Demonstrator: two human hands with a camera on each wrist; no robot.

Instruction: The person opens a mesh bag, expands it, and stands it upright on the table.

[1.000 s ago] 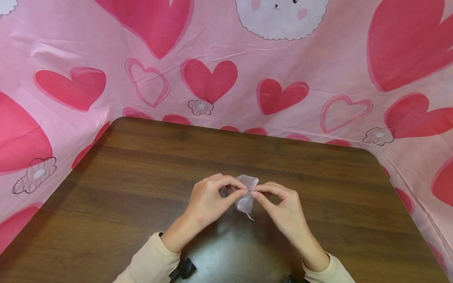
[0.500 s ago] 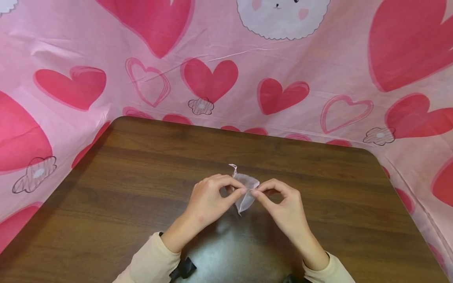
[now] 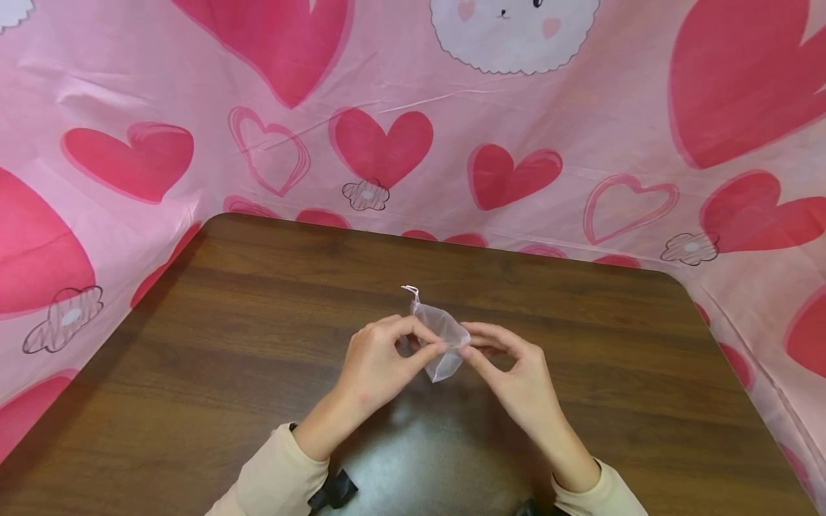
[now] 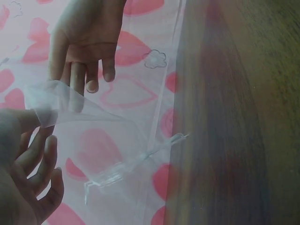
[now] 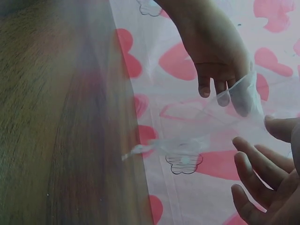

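A small sheer white drawstring pouch (image 3: 445, 326) hangs between both hands above the brown table. Its thin drawstring (image 3: 411, 290) sticks out at the far left in the head view and trails across the left wrist view. My left hand (image 3: 381, 358) pinches the pouch's near side between thumb and index finger; the other fingers are loosely curled. At the pouch's right edge is my right hand (image 3: 516, 373), thumb below and index finger above, tips a little apart with the edge between them. In the right wrist view the thin pouch (image 5: 220, 124) looks flat and see-through.
The dark wood table (image 3: 271, 301) spreads around the hands. A pink cloth (image 3: 413, 79) with red hearts stands behind and at both sides of it. A black strap piece (image 3: 335, 491) hangs by the left sleeve.
The pouch has turned: its drawstring, first pointing toward me, now points away to the far left. The right thumb and index finger have spread apart a little. The left hand stays put.
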